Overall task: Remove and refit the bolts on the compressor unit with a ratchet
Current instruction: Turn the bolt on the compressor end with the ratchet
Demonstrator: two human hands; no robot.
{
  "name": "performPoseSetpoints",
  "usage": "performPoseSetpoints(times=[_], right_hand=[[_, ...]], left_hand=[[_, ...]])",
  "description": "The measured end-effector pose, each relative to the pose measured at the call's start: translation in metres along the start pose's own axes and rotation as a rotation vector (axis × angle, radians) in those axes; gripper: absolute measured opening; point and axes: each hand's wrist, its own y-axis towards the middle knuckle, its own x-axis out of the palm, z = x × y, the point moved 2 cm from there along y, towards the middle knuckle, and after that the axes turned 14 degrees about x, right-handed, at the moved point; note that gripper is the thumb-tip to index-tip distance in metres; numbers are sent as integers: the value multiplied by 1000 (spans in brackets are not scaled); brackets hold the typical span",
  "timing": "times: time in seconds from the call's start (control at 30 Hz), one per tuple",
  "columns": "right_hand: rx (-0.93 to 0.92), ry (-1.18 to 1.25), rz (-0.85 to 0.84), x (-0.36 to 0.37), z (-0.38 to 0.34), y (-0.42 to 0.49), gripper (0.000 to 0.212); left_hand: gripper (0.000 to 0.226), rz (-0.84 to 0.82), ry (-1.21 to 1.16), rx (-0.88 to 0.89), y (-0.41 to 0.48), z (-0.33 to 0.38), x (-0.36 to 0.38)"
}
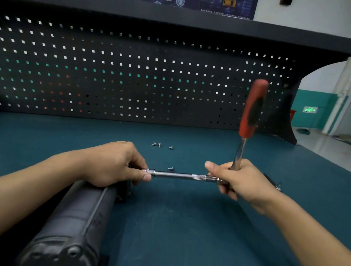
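The ratchet point(253, 109) (red handle up) is being gripped by the curled right hand point(242, 181). Its extension point(180, 176) is being pinched by the left hand point(114, 164), above the compressor point(81, 219). Bolts point(159, 145) are lying beyond both hands.

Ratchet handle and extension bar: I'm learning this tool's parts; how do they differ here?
The ratchet handle stands nearly upright; the extension bar lies level. The handle is red and black; the bar is bare shiny metal. The right hand holds the handle's steel neck; the left hand pinches the bar's other end. They meet at the right hand.
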Motion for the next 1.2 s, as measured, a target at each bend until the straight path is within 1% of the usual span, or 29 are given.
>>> performPoseSetpoints(times=[0.07, 0.1, 0.13, 0.27, 0.37, 0.4, 0.43, 0.57, 0.67, 0.77, 0.83, 0.93, 1.07, 1.13, 1.2], right_hand=[[121, 92, 9, 2, 0, 0, 79], [176, 136, -1, 3, 0, 0, 82], [227, 180, -20, 5, 0, 0, 80], [387, 365, -113, 7, 2, 2, 60], [478, 462, -188, 8, 3, 1, 36], [489, 465, -199, 9, 4, 2, 36], [484, 452, -198, 8, 5, 2, 42], [340, 354, -158, 7, 7, 6, 46], [144, 195, -79, 6, 10, 8, 53], [-97, 20, -48, 2, 13, 9, 46], [-207, -42, -42, -2, 15, 10, 41], [-306, -71, 20, -3, 14, 9, 30], [-413, -79, 145, 0, 12, 7, 22], [-479, -126, 215, -2, 9, 6, 21], [-548, -260, 294, -4, 5, 4, 20]], left_hand=[[35, 2, -2, 10, 0, -1, 0], [34, 1, -5, 15, 0, -1, 0], [34, 3, -10, 19, 0, -1, 0], [35, 3, -9, 21, 0, -2, 1], [35, 8, -3, 11, 0, -3, 1], [34, 11, -4, 6, 0, -3, 1], [34, 16, -7, 0, 1, -3, 1], [30, 40, -17, -32, 0, -3, 2], [30, 32, 1, -42, 0, -4, 3], [32, 28, 1, -46, -1, -4, 2], [35, 20, 12, -44, -1, -3, 3], [40, 9, 33, -40, -1, -4, 3], [57, 3, 24, -32, -2, -2, 2], [55, -1, 38, -16, -3, -2, 2], [49, 5, 39, -4, -3, -3, 3]])
